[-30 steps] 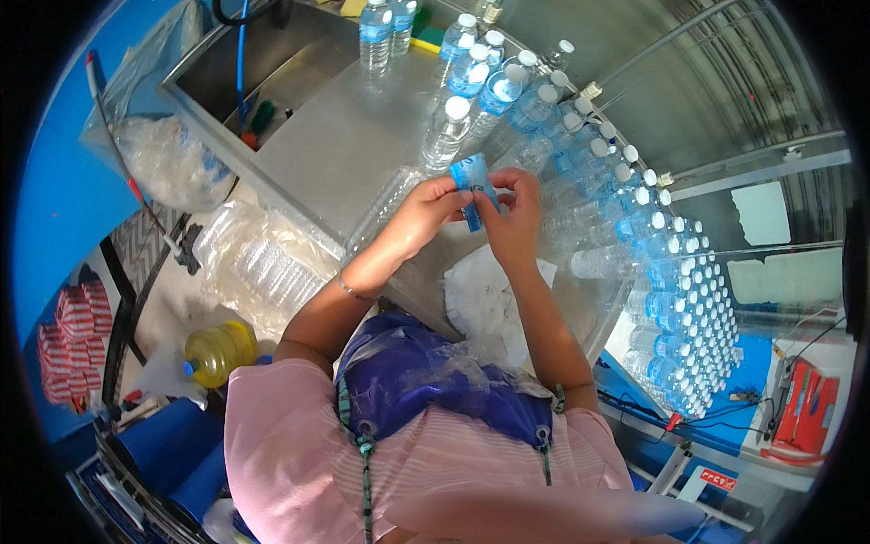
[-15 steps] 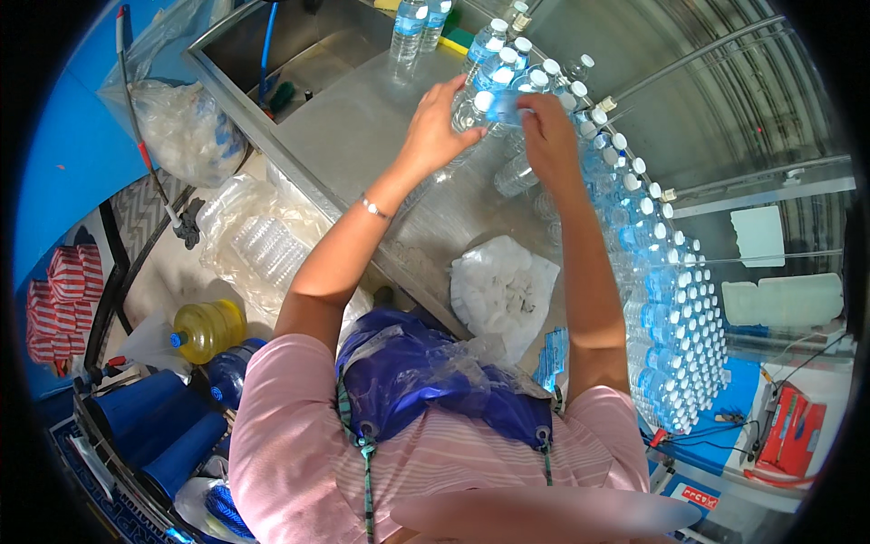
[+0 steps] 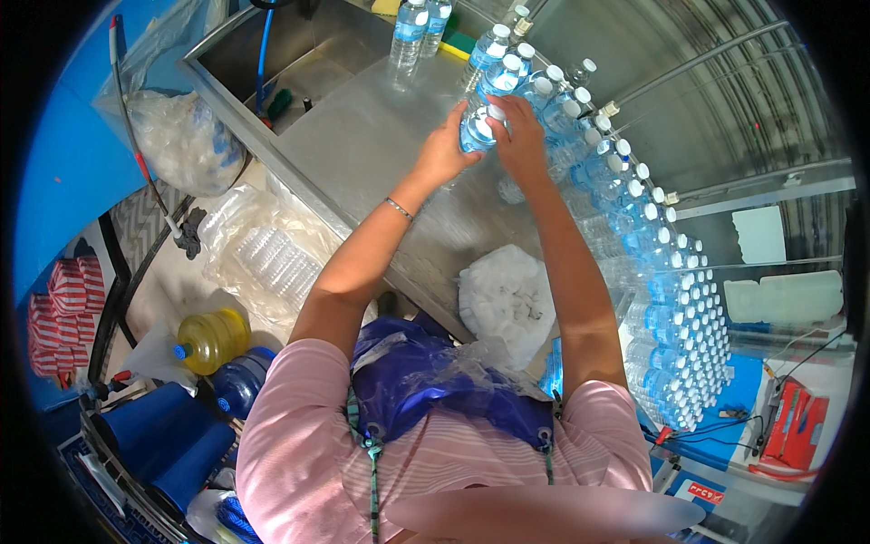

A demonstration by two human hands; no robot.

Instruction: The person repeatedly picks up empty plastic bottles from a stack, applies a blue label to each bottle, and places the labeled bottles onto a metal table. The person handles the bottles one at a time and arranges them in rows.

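While I watch remotely, my left grip (image 3: 446, 150) and right grip (image 3: 522, 138) curl round one bottle (image 3: 475, 136) over the steel table (image 3: 335, 127); it shows a blue band, though I can't tell whether that's fully seated. Two banded bottles (image 3: 409, 38) stand near the sink (image 3: 237, 56); the crowded rows (image 3: 675, 335), many banded, defy counting. Unused-looking blue strips (image 3: 553, 364), uncountable, lie beside one white bag (image 3: 500, 292).

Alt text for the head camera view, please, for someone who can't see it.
A person's left hand and right hand cup a blue-labelled plastic bottle over a steel counter. Many white-capped bottles crowd the right side; a sink is at upper left, and a white plastic bag lies nearer the person.
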